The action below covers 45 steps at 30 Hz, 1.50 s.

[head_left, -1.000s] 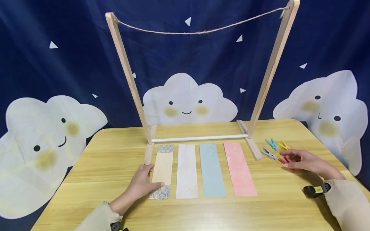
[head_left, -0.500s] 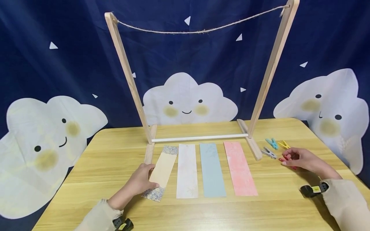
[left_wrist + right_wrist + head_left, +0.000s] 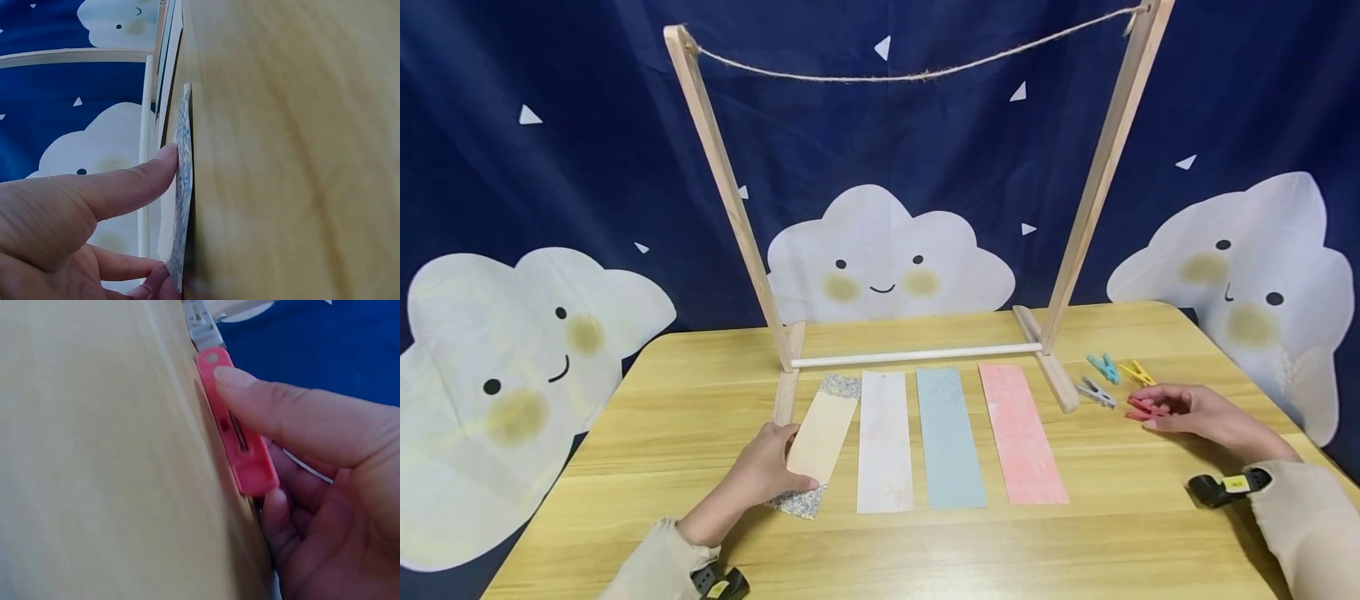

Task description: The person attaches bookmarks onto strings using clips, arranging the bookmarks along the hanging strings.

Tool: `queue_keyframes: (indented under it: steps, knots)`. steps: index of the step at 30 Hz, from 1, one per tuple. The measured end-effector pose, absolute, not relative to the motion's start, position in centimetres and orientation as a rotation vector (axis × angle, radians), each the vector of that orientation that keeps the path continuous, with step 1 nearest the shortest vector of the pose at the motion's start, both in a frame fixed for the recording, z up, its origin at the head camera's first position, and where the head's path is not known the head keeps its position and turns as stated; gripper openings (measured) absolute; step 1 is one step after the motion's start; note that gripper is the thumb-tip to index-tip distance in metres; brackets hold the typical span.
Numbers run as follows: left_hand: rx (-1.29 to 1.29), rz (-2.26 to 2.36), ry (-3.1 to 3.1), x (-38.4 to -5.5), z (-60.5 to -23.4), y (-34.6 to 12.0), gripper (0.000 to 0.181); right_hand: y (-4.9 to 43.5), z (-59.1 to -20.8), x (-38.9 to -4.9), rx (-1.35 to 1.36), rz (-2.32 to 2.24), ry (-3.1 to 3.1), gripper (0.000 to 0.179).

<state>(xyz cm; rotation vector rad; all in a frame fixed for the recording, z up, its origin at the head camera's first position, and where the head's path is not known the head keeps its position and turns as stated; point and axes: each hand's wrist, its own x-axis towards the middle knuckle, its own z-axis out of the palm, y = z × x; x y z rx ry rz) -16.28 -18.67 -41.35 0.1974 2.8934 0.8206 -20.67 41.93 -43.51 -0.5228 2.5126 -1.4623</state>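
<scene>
Basically a pick-up step, I'd say, one item per hand. L hand (image 3: 758, 467) has the patterned strip (image 3: 822, 433) btwn thumb & fingers: thumb on its face nr the lower end, set well apart from the fingertips at the L edge; those are part hidden, so can't tell how far they reach under. Strip's at the table (image 3: 962, 558), slanted, btwn the stand (image 3: 786, 396) foot & the white strip (image 3: 886, 442); L wrist view hints its lower end is a touch off the wood, w/ shadow beneath

R hand (image 3: 1202, 417) pinches the red peg (image 3: 253, 472), a narrow grip w/ thumb on one side, fingers behind. Peg's low over the wood, touching or just off, can't tell; grey peg (image 3: 1097, 392), blue peg (image 3: 1105, 368) & yellow peg (image 3: 1137, 373) lie nearby

Next move prob calls for a straight lift, L pinch firm but light so the thin strip doesn't bend or snag the white one. R fingers may need shifting to the peg's handle end b4 any squeeze; can't tell which end they're on
</scene>
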Motion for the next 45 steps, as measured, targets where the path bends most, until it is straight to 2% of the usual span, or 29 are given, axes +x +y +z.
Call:
queue_keyframes:
  steps: [4, 15, 20, 24, 29, 34, 45]
  knots:
    - [0.186, 0.819, 2.891, -16.2, -41.2, -18.7, 0.087, 42.3, -43.5, -20.5, -0.607, -1.501, 2.464, 0.037]
    - [0.188, 0.962, 2.843, -16.7, -41.5, -19.5, 0.084, 41.1, -43.3, -20.6, -0.420, -1.301, 2.632, 0.042]
    - [0.170, 1.211, 2.676, -17.4, -41.8, -20.6, 0.071, 40.5, -43.4, -20.7, -0.389, -1.254, 2.674, 0.039]
    - [0.206, 1.419, 2.484, -17.8, -41.9, -21.6, 0.053, 40.1, -43.4, -20.6, -0.363, -1.224, 2.710, 0.037]
    - [0.206, 1.465, 2.390, -18.0, -41.8, -22.1, 0.035, 39.9, -43.2, -20.7, -0.342, -1.189, 2.745, 0.032]
    - [0.161, 1.463, 2.356, -18.1, -41.5, -22.3, 0.031, 39.6, -43.0, -20.6, -0.317, -1.171, 2.760, 0.027]
    - [0.201, 1.464, 2.341, -18.6, -41.0, -22.9, 0.028, 39.5, -42.0, -20.6, -0.262, -1.228, 2.699, 0.032]
